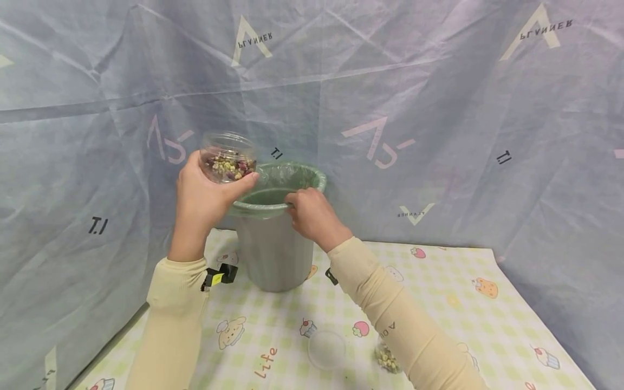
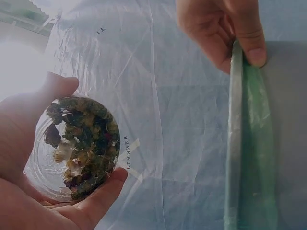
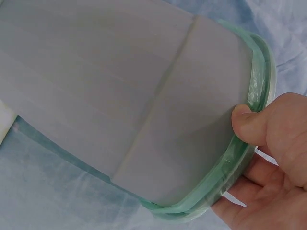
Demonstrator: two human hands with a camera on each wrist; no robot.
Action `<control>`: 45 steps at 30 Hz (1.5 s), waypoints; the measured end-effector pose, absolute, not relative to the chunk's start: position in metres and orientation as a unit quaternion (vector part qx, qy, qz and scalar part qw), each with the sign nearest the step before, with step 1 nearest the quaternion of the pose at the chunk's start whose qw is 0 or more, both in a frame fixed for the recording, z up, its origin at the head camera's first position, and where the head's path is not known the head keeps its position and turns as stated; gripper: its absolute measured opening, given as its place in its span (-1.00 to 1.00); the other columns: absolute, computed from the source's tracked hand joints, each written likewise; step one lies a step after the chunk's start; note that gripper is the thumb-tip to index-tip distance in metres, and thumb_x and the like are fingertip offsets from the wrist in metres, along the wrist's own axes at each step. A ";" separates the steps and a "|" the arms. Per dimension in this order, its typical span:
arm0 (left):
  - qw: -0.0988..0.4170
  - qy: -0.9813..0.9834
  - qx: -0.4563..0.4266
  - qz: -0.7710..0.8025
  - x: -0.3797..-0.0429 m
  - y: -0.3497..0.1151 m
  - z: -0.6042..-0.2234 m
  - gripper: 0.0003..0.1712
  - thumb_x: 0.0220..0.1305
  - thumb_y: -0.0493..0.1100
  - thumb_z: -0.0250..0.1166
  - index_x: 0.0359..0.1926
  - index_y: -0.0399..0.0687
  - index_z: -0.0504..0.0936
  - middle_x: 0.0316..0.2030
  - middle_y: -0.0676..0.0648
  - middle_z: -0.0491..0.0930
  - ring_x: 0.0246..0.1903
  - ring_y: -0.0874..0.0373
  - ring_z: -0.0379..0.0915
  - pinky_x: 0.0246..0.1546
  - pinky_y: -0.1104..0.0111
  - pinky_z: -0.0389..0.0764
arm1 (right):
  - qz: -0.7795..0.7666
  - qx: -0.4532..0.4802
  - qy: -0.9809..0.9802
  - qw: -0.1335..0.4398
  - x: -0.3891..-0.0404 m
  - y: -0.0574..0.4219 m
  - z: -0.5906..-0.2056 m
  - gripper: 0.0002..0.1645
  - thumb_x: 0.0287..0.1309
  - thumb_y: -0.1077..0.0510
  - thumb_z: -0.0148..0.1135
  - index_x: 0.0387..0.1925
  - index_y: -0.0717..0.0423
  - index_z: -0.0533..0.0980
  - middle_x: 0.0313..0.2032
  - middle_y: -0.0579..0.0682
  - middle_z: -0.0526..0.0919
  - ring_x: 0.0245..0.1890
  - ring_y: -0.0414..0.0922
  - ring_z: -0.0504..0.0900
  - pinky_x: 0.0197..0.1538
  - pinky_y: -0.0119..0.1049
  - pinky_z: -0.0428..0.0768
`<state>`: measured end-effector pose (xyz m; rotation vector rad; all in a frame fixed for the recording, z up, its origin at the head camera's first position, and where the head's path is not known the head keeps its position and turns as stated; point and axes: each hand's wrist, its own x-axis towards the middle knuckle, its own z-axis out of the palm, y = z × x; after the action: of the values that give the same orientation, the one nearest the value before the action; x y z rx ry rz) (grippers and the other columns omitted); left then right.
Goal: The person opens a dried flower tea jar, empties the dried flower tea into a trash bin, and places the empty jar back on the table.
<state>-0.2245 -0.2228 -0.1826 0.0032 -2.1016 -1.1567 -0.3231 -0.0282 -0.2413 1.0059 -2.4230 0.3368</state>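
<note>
My left hand (image 1: 207, 192) grips a clear jar (image 1: 228, 142) of dried flowers (image 1: 231, 167) up beside the bin's rim. In the left wrist view, the thumb and fingers wrap the round jar (image 2: 79, 148), and yellow and dark red buds show through it. A grey trash bin (image 1: 278, 254) stands upright with a green bag (image 1: 292, 176) lining it and folded over its rim. My right hand (image 1: 314, 214) pinches that near right rim. In the right wrist view, its thumb (image 3: 249, 124) presses the outer wall while the fingers go over the bag's edge.
A round translucent lid (image 1: 327, 350) lies on the checked tablecloth (image 1: 278, 325) in front of the bin. Beside my right forearm sits a small clear container (image 1: 386, 357) with pale dried buds, partly hidden by the sleeve. Hanging blue-grey cloth (image 1: 439, 135) encloses the table's back and sides.
</note>
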 end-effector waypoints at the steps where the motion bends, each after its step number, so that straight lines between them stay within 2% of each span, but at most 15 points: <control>1: 0.363 -0.818 0.004 -0.447 -0.225 -0.223 -0.181 0.04 -0.09 0.36 0.60 0.32 -0.01 0.43 -0.26 -0.08 0.48 -0.35 0.04 0.40 -0.30 0.23 0.44 | 0.124 0.369 -0.888 0.245 -0.323 -0.028 -0.241 -0.84 0.32 0.25 0.37 -0.09 0.10 0.71 -0.21 0.03 0.77 -0.19 0.02 0.70 0.19 -0.09 0.55; 4: 0.363 -0.823 0.010 -0.436 -0.229 -0.224 -0.176 0.09 -0.09 0.39 0.59 0.36 -0.03 0.41 -0.13 -0.09 0.52 -0.23 0.02 0.45 -0.19 0.20 0.46 | 0.124 0.368 -0.890 0.239 -0.324 -0.028 -0.241 -0.83 0.33 0.24 0.36 -0.07 0.10 0.71 -0.21 0.04 0.77 -0.20 0.02 0.70 0.19 -0.08 0.56; 7: 0.359 -0.828 0.012 -0.430 -0.234 -0.223 -0.171 0.14 -0.12 0.40 0.59 0.39 -0.06 0.40 0.09 -0.12 0.54 -0.01 -0.03 0.48 -0.01 0.12 0.49 | 0.124 0.363 -0.894 0.231 -0.325 -0.026 -0.241 -0.81 0.35 0.23 0.35 -0.04 0.10 0.71 -0.20 0.04 0.76 -0.19 0.02 0.70 0.20 -0.08 0.55; 11: 0.350 -0.837 0.017 -0.421 -0.241 -0.222 -0.165 0.18 -0.12 0.37 0.60 0.43 -0.07 0.36 0.32 -0.14 0.46 0.28 -0.10 0.38 0.22 -0.01 0.44 | 0.125 0.355 -0.899 0.225 -0.327 -0.023 -0.241 -0.79 0.35 0.22 0.35 -0.01 0.09 0.70 -0.17 0.04 0.76 -0.16 0.03 0.69 0.24 -0.08 0.53; 13: 0.343 -0.845 0.022 -0.410 -0.245 -0.222 -0.164 0.19 -0.10 0.36 0.60 0.46 -0.07 0.33 0.37 -0.14 0.43 0.34 -0.15 0.33 0.27 -0.05 0.40 | 0.126 0.352 -0.900 0.225 -0.327 -0.022 -0.241 -0.78 0.35 0.22 0.35 0.00 0.09 0.70 -0.16 0.04 0.76 -0.15 0.03 0.69 0.27 -0.08 0.52; 19: 0.329 -0.862 0.033 -0.383 -0.256 -0.220 -0.162 0.20 -0.05 0.32 0.58 0.51 -0.06 0.27 0.41 -0.14 0.40 0.39 -0.19 0.29 0.30 -0.08 0.38 | 0.130 0.348 -0.900 0.227 -0.327 -0.018 -0.240 -0.76 0.34 0.23 0.36 0.01 0.11 0.70 -0.15 0.05 0.77 -0.14 0.04 0.70 0.34 -0.06 0.49; 27: 0.308 -0.881 0.040 -0.358 -0.262 -0.223 -0.159 0.19 -0.04 0.24 0.60 0.51 -0.11 0.26 0.43 -0.19 0.37 0.44 -0.31 0.16 0.38 -0.14 0.27 | 0.133 0.357 -0.894 0.236 -0.327 -0.021 -0.239 -0.80 0.29 0.27 0.38 -0.06 0.12 0.72 -0.19 0.04 0.77 -0.16 0.06 0.70 0.23 -0.07 0.56; 33: 0.305 -0.893 0.038 -0.328 -0.267 -0.228 -0.155 0.16 -0.06 0.17 0.63 0.46 -0.18 0.28 0.36 -0.29 0.41 0.38 -0.31 0.24 0.36 -0.11 0.31 | 0.136 0.365 -0.891 0.235 -0.327 -0.025 -0.240 -0.87 0.28 0.28 0.39 -0.16 0.09 0.72 -0.25 0.01 0.77 -0.20 0.03 0.70 0.28 -0.07 0.52; 36: 0.282 -0.905 0.039 -0.317 -0.270 -0.229 -0.152 0.19 -0.03 0.16 0.62 0.51 -0.16 0.23 0.40 -0.28 0.37 0.40 -0.32 0.22 0.36 -0.13 0.33 | 0.140 0.365 -0.891 0.232 -0.327 -0.026 -0.240 -0.91 0.28 0.28 0.40 -0.21 0.08 0.71 -0.30 0.00 0.75 -0.23 0.01 0.70 0.33 -0.07 0.48; 40: 0.255 -0.918 0.037 -0.302 -0.275 -0.231 -0.151 0.20 0.01 0.12 0.61 0.54 -0.16 0.19 0.43 -0.28 0.34 0.42 -0.31 0.21 0.35 -0.15 0.35 | 0.138 0.365 -0.892 0.225 -0.327 -0.028 -0.241 -0.90 0.30 0.26 0.39 -0.17 0.08 0.71 -0.31 0.00 0.74 -0.25 -0.01 0.69 0.36 -0.07 0.46; 45: 0.259 -0.926 0.022 -0.274 -0.281 -0.234 -0.153 0.18 -0.06 0.02 0.65 0.50 -0.22 0.23 0.35 -0.34 0.38 0.38 -0.33 0.24 0.37 -0.12 0.33 | 0.132 0.368 -0.892 0.226 -0.327 -0.029 -0.241 -0.90 0.30 0.25 0.39 -0.16 0.07 0.71 -0.34 -0.01 0.73 -0.27 -0.01 0.68 0.36 -0.07 0.46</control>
<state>-0.2805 -0.2336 -0.1525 0.0588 -2.5082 -0.7436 -0.3270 -0.0295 -0.2413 1.0143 -2.4601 0.3642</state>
